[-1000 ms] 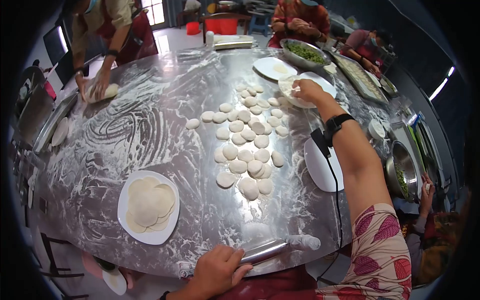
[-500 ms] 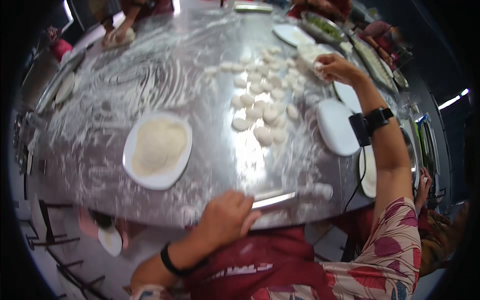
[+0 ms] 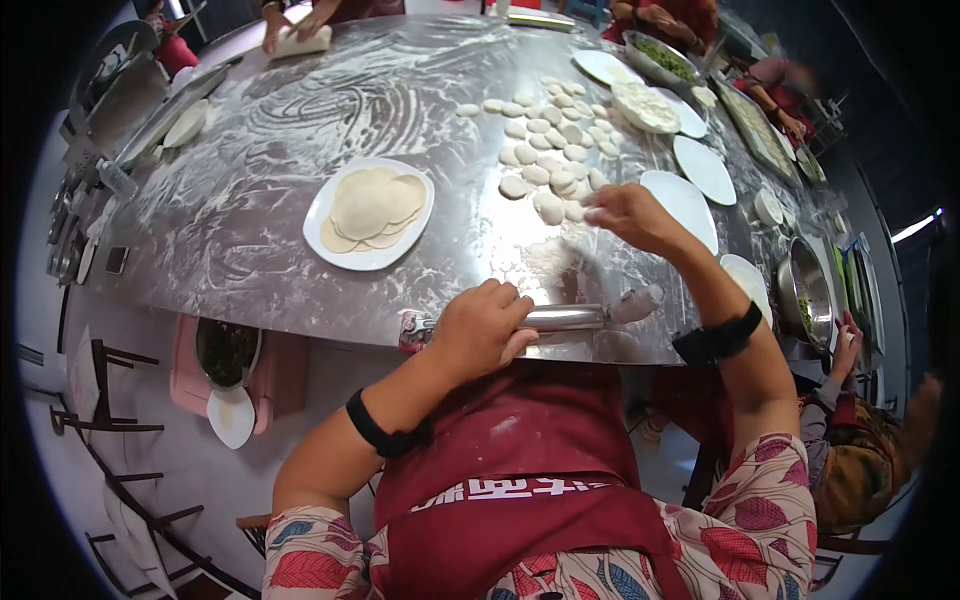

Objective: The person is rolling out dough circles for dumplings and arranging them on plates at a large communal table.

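My left hand (image 3: 483,328) is closed over the metal rolling pin (image 3: 565,318), which lies along the near table edge with a pale handle at its right end. My right hand (image 3: 643,220) hovers beside the nearest dough discs (image 3: 549,208), its fingers drawn together and whitened with flour at the tips. How much flour they hold is hard to see. Several small flattened dough discs spread away from me across the steel table (image 3: 460,220). To the left, a white plate (image 3: 372,262) carries a stack of thin rolled dough wrappers (image 3: 375,207).
A plate of flour (image 3: 645,108) and white plates (image 3: 705,170) line the right side. Metal bowls (image 3: 808,300) and a tray (image 3: 757,130) stand beyond. At the far left a person's hands work a dough roll (image 3: 303,42). Other people stand around the table.
My right hand has come back from the flour plate toward the near dough discs. My left hand stays on the rolling pin. The view has tilted and shifted, showing more of my apron.
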`<state>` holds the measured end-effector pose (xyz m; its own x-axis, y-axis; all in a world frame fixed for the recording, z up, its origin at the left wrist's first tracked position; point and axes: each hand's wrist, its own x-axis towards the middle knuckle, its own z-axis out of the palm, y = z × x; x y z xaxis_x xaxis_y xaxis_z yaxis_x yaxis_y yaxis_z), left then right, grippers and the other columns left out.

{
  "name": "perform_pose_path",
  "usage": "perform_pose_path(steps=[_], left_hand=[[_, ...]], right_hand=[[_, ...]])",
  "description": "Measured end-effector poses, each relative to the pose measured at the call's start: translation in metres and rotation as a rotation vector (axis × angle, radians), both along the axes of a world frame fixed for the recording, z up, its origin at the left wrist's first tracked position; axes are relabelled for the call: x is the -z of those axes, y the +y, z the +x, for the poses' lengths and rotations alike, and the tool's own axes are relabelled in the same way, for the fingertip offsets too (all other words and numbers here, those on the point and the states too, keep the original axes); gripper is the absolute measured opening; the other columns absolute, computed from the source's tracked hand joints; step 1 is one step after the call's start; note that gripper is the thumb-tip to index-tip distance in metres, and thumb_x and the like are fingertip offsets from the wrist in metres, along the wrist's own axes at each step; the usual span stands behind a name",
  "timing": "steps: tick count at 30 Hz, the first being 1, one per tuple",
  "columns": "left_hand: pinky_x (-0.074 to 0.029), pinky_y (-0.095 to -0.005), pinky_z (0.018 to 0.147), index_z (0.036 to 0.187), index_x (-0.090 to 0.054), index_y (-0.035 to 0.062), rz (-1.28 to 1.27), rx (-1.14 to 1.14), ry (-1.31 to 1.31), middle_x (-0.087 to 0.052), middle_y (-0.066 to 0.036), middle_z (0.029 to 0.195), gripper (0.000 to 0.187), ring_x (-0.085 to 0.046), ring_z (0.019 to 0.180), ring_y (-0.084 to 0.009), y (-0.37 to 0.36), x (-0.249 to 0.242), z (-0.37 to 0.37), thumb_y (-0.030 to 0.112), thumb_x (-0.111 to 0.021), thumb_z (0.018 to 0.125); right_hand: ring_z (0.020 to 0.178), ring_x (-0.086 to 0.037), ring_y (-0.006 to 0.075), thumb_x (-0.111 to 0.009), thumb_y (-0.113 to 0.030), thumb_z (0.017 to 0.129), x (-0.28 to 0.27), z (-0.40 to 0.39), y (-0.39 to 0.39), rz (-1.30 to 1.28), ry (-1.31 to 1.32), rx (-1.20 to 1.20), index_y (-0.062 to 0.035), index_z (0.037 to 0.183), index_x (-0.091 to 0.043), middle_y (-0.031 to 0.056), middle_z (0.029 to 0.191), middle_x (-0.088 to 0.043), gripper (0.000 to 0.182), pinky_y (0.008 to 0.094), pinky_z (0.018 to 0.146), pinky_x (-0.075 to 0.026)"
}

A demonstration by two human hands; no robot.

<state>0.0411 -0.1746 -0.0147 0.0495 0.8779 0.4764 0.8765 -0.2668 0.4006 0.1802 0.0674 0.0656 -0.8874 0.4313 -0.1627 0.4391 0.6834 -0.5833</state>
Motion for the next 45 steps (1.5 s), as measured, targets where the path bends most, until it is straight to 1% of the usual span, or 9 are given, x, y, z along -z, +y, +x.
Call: perform_pose_path(steps=[8, 10, 12, 19, 26, 30, 32, 41, 45], left_hand=[[-0.047, -0.0394, 0.070, 0.096, -0.063, 0.0070, -0.357, 0.011, -0.075, -0.057, -0.012, 0.086, 0.031, -0.057, 0.084, -0.0305, 0.014, -0.002, -0.007, 0.030, -0.067, 0.076], [-0.046, -0.0396, 0.070, 0.098, -0.064, 0.0066, -0.554, -0.017, -0.148, -0.060, -0.014, 0.089, 0.031, -0.058, 0.084, -0.0313, 0.036, -0.009, -0.018, 0.029, -0.066, 0.077], [-0.046, -0.0403, 0.071, 0.097, -0.064, 0.0058, -0.769, -0.105, -0.326, -0.062, -0.016, 0.092, 0.029, -0.060, 0.085, -0.0319, 0.075, -0.020, -0.036, 0.027, -0.065, 0.078], [-0.047, -0.0406, 0.075, 0.093, -0.062, 0.0025, -0.475, -0.586, -0.035, -0.063, -0.018, 0.094, 0.035, -0.061, 0.090, -0.0327, 0.181, 0.001, -0.081, 0.029, -0.070, 0.072], [-0.049, -0.0327, 0.068, 0.095, -0.058, -0.0006, -0.379, -0.356, -0.278, -0.063, -0.014, 0.084, 0.039, -0.062, 0.076, -0.0237, 0.170, -0.004, -0.070, 0.021, -0.076, 0.067], [-0.048, -0.0307, 0.065, 0.088, -0.063, -0.0013, -0.485, 0.058, -0.478, -0.065, -0.012, 0.075, 0.023, -0.061, 0.070, -0.0181, 0.140, 0.005, -0.037, 0.015, -0.070, 0.073], [-0.049, -0.0302, 0.065, 0.087, -0.065, -0.0006, -0.489, 0.019, -0.236, -0.065, -0.011, 0.073, 0.019, -0.062, 0.070, -0.0180, 0.126, 0.018, -0.028, 0.014, -0.067, 0.074], [-0.048, -0.0331, 0.064, 0.083, -0.064, 0.0016, -0.561, -0.046, -0.335, -0.064, -0.012, 0.075, 0.016, -0.062, 0.070, -0.0228, 0.085, 0.003, -0.015, 0.012, -0.067, 0.072], [-0.048, -0.0329, 0.065, 0.083, -0.064, 0.0015, -0.577, 0.011, -0.273, -0.064, -0.012, 0.075, 0.015, -0.062, 0.070, -0.0237, 0.083, 0.010, -0.018, 0.011, -0.066, 0.072]], right_hand=[[0.101, -0.059, 0.0228, -0.050, -0.046, 0.091, 0.050, 0.079, -0.055, -0.672, 0.964, 0.286, 0.0033, 0.112, -0.056, 0.0124, 0.111, -0.060, 0.054, 0.0340, 0.084, -0.046], [0.105, -0.058, 0.0233, -0.047, -0.054, 0.090, 0.059, 0.084, -0.072, -0.514, 0.994, 0.197, 0.0040, 0.116, -0.052, 0.0136, 0.113, -0.058, 0.064, 0.0334, 0.086, -0.045], [0.093, -0.059, 0.0167, -0.058, -0.031, 0.091, 0.070, 0.083, -0.079, -0.293, 0.898, 0.181, -0.0007, 0.112, -0.052, 0.0108, 0.107, -0.061, 0.038, 0.0287, 0.081, -0.046], [0.083, -0.059, 0.0114, -0.058, -0.007, 0.090, 0.077, 0.073, -0.092, -0.342, 0.925, 0.317, -0.0046, 0.099, -0.050, 0.0060, 0.093, -0.060, 0.012, 0.0238, 0.073, -0.048], [0.081, -0.059, 0.0134, -0.060, -0.003, 0.087, 0.085, 0.083, -0.104, -0.159, 0.970, 0.304, -0.0041, 0.097, -0.051, 0.0078, 0.090, -0.060, 0.014, 0.0254, 0.073, -0.048], [0.080, -0.059, 0.0146, -0.061, -0.001, 0.085, 0.089, 0.084, -0.115, -0.126, 0.982, 0.363, -0.0037, 0.095, -0.051, 0.0091, 0.090, -0.059, 0.014, 0.0258, 0.073, -0.048], [0.080, -0.059, 0.0155, -0.061, 0.000, 0.084, 0.086, 0.087, -0.116, -0.146, 0.943, 0.397, -0.0034, 0.094, -0.052, 0.0100, 0.090, -0.059, 0.014, 0.0263, 0.073, -0.048], [0.077, -0.060, 0.0174, -0.060, 0.005, 0.079, 0.078, 0.083, -0.113, 0.413, 1.008, 0.284, -0.0031, 0.089, -0.051, 0.0125, 0.088, -0.059, 0.016, 0.0283, 0.066, -0.049], [0.062, -0.059, 0.0142, -0.060, 0.002, 0.080, 0.091, 0.071, -0.111, -0.047, 1.011, 0.501, -0.0032, 0.093, -0.049, 0.0092, 0.076, -0.058, 0.017, 0.0256, 0.054, -0.048]])
